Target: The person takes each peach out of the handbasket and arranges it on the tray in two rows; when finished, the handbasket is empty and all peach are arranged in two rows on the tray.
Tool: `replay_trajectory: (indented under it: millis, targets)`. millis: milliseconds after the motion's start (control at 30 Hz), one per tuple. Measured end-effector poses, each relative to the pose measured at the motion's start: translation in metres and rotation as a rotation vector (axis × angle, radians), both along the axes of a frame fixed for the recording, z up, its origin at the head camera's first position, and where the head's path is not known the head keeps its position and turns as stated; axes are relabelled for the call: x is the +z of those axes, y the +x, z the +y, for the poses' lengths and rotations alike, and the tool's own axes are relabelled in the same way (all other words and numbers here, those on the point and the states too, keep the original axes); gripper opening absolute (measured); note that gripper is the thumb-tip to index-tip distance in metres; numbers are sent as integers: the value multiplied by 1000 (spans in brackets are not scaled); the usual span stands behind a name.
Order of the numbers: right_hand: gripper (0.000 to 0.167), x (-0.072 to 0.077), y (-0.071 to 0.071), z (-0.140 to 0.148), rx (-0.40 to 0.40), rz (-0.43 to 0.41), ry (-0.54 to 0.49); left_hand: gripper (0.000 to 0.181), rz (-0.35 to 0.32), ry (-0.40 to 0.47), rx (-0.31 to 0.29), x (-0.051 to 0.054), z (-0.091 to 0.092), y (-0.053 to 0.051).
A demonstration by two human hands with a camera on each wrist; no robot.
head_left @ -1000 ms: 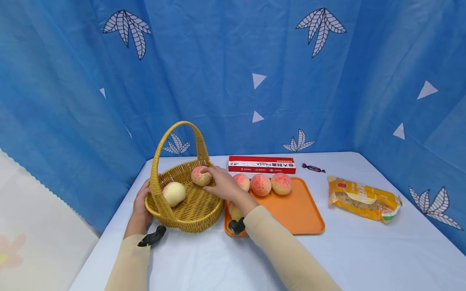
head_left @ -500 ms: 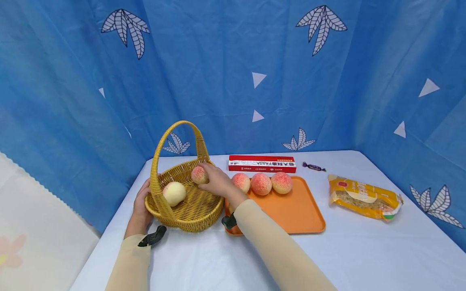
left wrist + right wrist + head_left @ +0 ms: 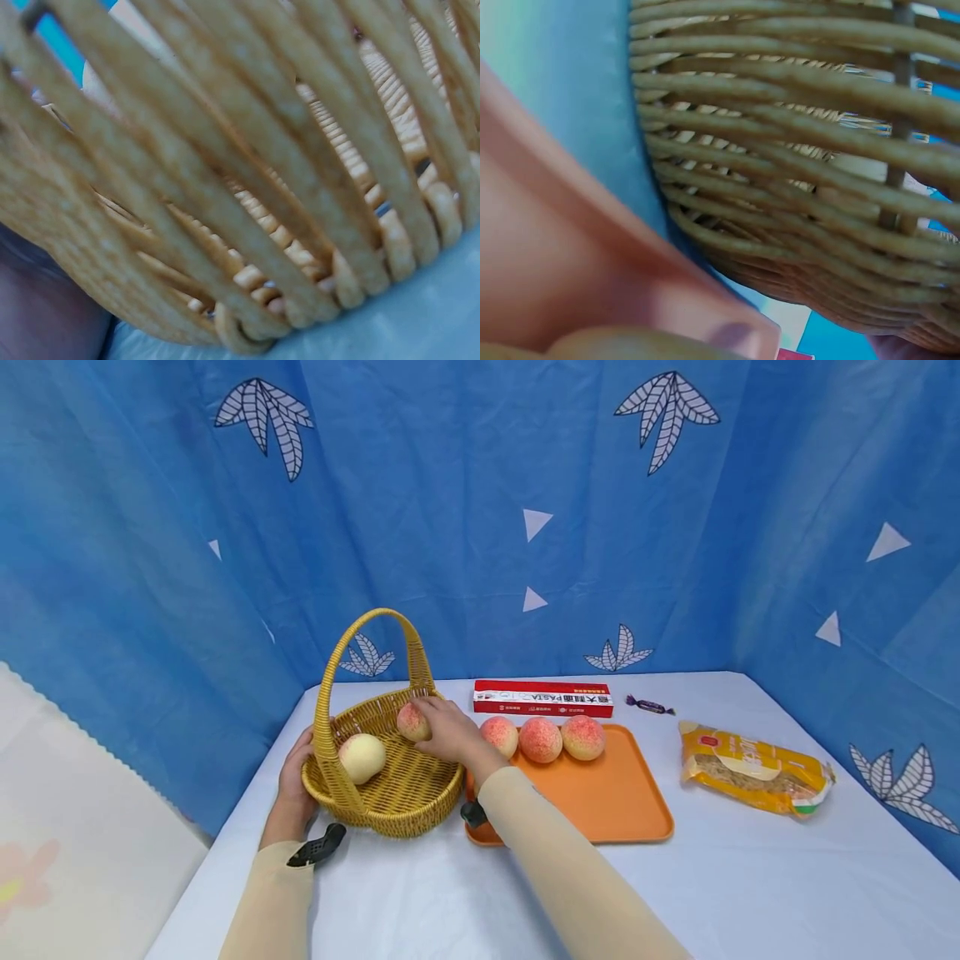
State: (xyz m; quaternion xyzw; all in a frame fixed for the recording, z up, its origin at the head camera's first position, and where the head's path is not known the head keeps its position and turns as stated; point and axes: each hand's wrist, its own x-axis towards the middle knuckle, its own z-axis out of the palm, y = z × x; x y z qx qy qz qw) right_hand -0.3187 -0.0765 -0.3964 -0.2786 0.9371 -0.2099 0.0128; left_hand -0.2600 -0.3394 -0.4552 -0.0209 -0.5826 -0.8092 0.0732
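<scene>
A golden wicker basket [image 3: 408, 825] with a tall arched handle stands at the left of the table in the head view. My left hand [image 3: 295, 777] holds its left side, with the fingers partly hidden behind the basket. Over the right rim reaches my right hand [image 3: 452, 732], gripping a pink-speckled peach [image 3: 412, 722] inside the basket. A paler peach [image 3: 362, 758] lies in the basket's left part. Both wrist views look closely at the basket's woven wall [image 3: 225, 150], so the fingertips do not show there.
Right of the basket lies an orange tray [image 3: 600, 810] with several peaches [image 3: 541, 740] along its back edge. Behind it is a red pasta box [image 3: 543, 699], with a purple-wrapped candy [image 3: 650, 704] beside it. A yellow pasta bag [image 3: 753, 768] lies at the right.
My right hand has shifted slightly left and wrapped further over the speckled peach, covering more of it. The left hand and basket hold their place.
</scene>
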Motion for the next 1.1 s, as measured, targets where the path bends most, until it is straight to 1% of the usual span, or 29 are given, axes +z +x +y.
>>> replay_trajectory:
  millis: [100,267,433,567,667,800,1000,1100]
  targets:
    - [78,0,1,0,-15,54,30,51,-18,-1,1,0,0,-1]
    - [72,0,3,1,-43,115,58,54,-13,-3,-2,0,0,-3]
    - [69,-2,3,0,-62,126,84,54,-14,5,-3,0,0,-2]
    - [63,-5,1,-3,-98,130,89,54,-16,8,-3,-1,0,-1]
    - [59,-7,1,-4,-115,136,84,53,-13,-5,5,-2,0,-1]
    - [57,-7,1,-4,-107,136,68,52,-10,-22,13,-5,-1,-3]
    - [57,-7,2,-4,-92,119,68,51,-15,12,4,-6,-2,-3]
    - [62,-6,3,-3,-72,131,93,51,-18,21,5,-6,-2,-3]
